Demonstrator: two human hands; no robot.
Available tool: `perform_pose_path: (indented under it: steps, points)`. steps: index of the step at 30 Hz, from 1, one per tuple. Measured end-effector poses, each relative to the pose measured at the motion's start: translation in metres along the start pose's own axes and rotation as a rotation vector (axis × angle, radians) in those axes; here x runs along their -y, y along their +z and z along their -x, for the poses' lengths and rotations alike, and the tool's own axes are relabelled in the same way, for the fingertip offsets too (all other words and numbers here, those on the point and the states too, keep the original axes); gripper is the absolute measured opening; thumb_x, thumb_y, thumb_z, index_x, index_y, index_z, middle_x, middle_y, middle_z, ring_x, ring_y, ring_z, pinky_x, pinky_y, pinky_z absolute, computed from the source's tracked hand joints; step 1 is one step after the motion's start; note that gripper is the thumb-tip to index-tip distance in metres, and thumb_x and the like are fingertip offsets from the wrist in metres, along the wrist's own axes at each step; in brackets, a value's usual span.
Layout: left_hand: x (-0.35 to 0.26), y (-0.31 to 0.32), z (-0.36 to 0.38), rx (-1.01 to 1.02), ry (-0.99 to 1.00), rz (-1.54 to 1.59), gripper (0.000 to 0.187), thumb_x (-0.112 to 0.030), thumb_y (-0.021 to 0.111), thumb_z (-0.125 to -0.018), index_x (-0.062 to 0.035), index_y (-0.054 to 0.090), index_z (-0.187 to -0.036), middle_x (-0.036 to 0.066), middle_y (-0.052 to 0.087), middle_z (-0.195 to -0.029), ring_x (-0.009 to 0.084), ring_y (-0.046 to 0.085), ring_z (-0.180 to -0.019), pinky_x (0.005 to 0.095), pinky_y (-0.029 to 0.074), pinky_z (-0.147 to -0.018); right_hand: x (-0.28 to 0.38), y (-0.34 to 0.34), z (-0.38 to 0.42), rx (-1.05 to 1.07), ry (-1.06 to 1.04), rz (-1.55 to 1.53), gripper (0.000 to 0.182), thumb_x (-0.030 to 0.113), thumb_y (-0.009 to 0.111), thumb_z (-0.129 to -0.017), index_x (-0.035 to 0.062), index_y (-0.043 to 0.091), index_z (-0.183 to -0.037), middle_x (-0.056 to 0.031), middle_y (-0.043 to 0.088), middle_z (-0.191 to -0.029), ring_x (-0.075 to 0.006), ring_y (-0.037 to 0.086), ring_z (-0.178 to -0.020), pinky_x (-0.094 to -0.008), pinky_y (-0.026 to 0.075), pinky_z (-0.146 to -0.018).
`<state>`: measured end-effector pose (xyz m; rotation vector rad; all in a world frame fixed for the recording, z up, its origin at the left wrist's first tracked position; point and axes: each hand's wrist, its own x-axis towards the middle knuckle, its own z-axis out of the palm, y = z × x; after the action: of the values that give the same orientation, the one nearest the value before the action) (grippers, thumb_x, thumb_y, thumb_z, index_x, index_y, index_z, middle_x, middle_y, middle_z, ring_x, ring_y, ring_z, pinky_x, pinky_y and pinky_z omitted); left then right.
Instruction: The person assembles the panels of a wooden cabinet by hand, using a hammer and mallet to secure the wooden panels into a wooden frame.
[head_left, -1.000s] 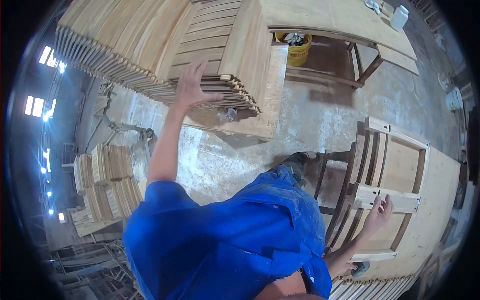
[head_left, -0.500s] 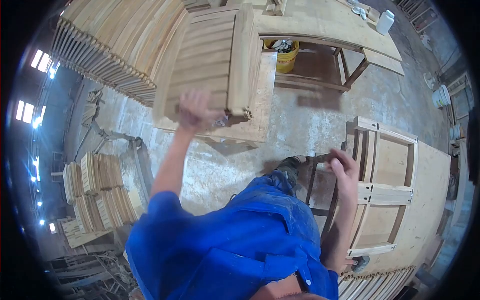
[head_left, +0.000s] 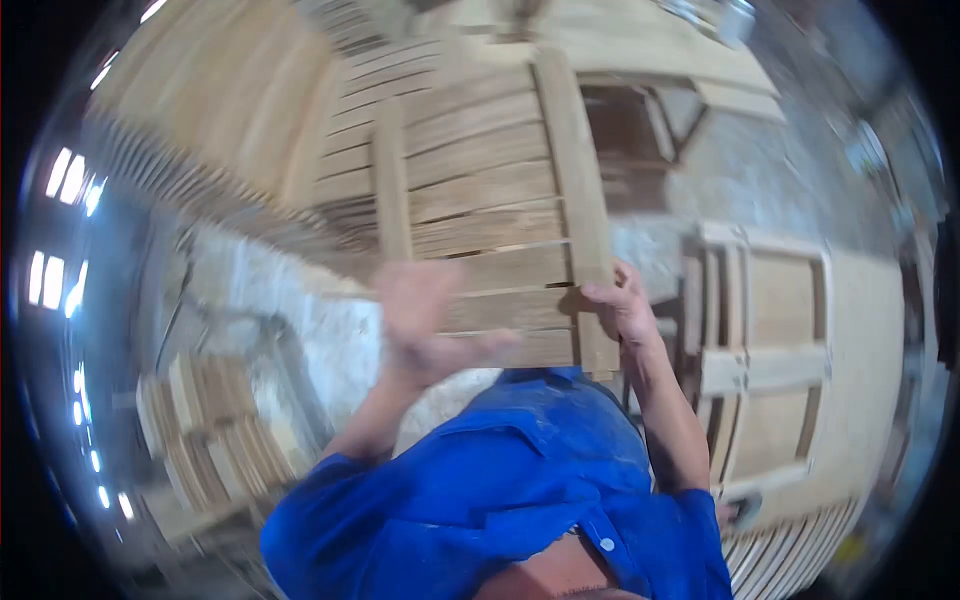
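Note:
A slatted wooden panel (head_left: 490, 215) with two long side rails stretches from the stack toward my body, its near end above my lap. My right hand (head_left: 625, 305) grips its right rail near the close end, thumb on top. At the left rail's near end is my left hand (head_left: 425, 325), blurred by motion, with thumb and fingers spread over the near slats. Whether its palm touches the wood cannot be made out.
Beyond the left rail stands a large stack of wooden panels (head_left: 210, 100). A worktable (head_left: 660, 40) is at the top. On the right, a jointed wooden frame (head_left: 765, 370) lies on a board (head_left: 870, 350). Smaller wood bundles (head_left: 215, 410) sit at lower left.
The slatted panel has come off the stack area toward my body. My right hand has moved up and left onto its rail. My left hand has moved down and opened. The view has shifted.

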<state>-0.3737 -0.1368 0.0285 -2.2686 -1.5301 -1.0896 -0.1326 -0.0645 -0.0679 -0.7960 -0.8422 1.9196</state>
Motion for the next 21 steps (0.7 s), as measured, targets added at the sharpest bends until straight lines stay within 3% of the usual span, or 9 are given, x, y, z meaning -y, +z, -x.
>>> perform_pose_path:
  steps: [3,5,7,9,11,12,15,18,21]
  points:
    - [0.021,0.028,-0.029,-0.086,-0.068,0.099,0.062,-0.034,0.082,-0.074,0.0036,0.061,-0.118,0.02,0.062,-0.116,0.0371,0.056,-0.11,0.0475,0.044,-0.094,0.026,-0.048,0.041,-0.109,-0.189,0.176,0.057,0.016,0.078,-0.071,-0.0011,0.062,-0.123,-0.0062,0.067,-0.107,-0.0144,0.058,-0.103,-0.0299,0.045,-0.09]
    - [0.018,0.068,-0.063,-0.146,-0.103,0.019,0.087,-0.034,0.082,-0.076,0.0037,0.039,-0.142,0.021,0.046,-0.139,0.0361,0.046,-0.126,0.0468,0.035,-0.107,0.055,-0.072,0.082,-0.238,-0.291,0.246,0.06,0.019,0.079,-0.072,-0.0036,0.062,-0.124,-0.0075,0.066,-0.112,-0.0152,0.056,-0.107,-0.0295,0.043,-0.093]
    - [-0.004,0.113,-0.12,-0.224,-0.148,0.146,0.088,-0.033,0.08,-0.08,0.0028,0.033,-0.145,0.021,0.043,-0.142,0.0355,0.044,-0.129,0.0442,0.035,-0.108,0.086,-0.084,0.122,-0.363,-0.373,0.245,0.061,0.018,0.08,-0.071,-0.0064,0.061,-0.124,-0.0101,0.066,-0.116,-0.0165,0.056,-0.109,-0.0297,0.043,-0.093]
    - [-0.011,0.185,-0.174,-0.23,-0.233,0.571,0.075,-0.036,0.069,-0.092,0.0048,0.033,-0.145,0.018,0.048,-0.134,0.0286,0.051,-0.121,0.0394,0.043,-0.102,0.099,-0.115,0.156,-0.476,-0.488,0.353,0.06,0.017,0.08,-0.071,-0.0061,0.062,-0.123,-0.0097,0.067,-0.113,-0.0162,0.058,-0.106,-0.0295,0.045,-0.091]
    - [-0.039,0.237,-0.244,0.17,-0.476,1.361,0.062,-0.031,0.061,-0.098,0.0031,0.036,-0.143,0.015,0.05,-0.131,0.0251,0.052,-0.119,0.0352,0.043,-0.1,0.108,-0.135,0.188,-0.633,-0.555,0.452,0.057,0.017,0.08,-0.071,-0.0049,0.063,-0.121,-0.0083,0.069,-0.106,-0.0153,0.062,-0.097,-0.0284,0.047,-0.084]
    - [-0.048,0.289,-0.266,0.265,-0.369,1.654,0.058,-0.033,0.058,-0.099,0.0012,0.039,-0.142,0.012,0.052,-0.13,0.0224,0.053,-0.117,0.0342,0.042,-0.102,0.118,-0.147,0.202,-0.703,-0.571,0.538,0.054,0.019,0.081,-0.072,-0.004,0.064,-0.118,-0.0074,0.069,-0.103,-0.0145,0.063,-0.093,-0.0273,0.048,-0.081]
    - [-0.189,0.361,-0.347,0.363,-0.67,1.799,0.043,-0.037,0.065,-0.095,0.0003,0.063,-0.116,0.01,0.064,-0.117,0.0195,0.062,-0.105,0.0352,0.052,-0.088,0.165,-0.184,0.225,-1.079,-0.678,0.816,0.043,0.027,0.078,-0.079,-0.001,0.066,-0.109,-0.0049,0.069,-0.095,-0.0122,0.063,-0.082,-0.0249,0.048,-0.072]
    - [-0.291,0.443,-0.376,0.396,-0.258,1.852,0.029,-0.027,0.079,-0.085,-0.0055,0.068,-0.102,0.002,0.068,-0.092,0.0153,0.063,-0.084,0.0337,0.052,-0.075,0.217,-0.231,0.225,-1.641,-0.839,0.786,0.041,0.041,0.067,-0.091,0.0007,0.063,-0.097,-0.0007,0.059,-0.081,-0.0093,0.053,-0.069,-0.0265,0.041,-0.06]
    - [-0.384,0.415,-0.376,0.524,0.005,1.876,0.019,-0.015,0.077,-0.081,-0.005,0.068,-0.095,-0.003,0.062,-0.077,0.007,0.057,-0.069,0.0249,0.046,-0.059,0.263,-0.278,0.2,-2.018,-1.216,0.608,0.047,0.049,0.063,-0.094,0.0029,0.058,-0.084,0.0024,0.047,-0.072,-0.0078,0.042,-0.065,-0.0281,0.033,-0.058]
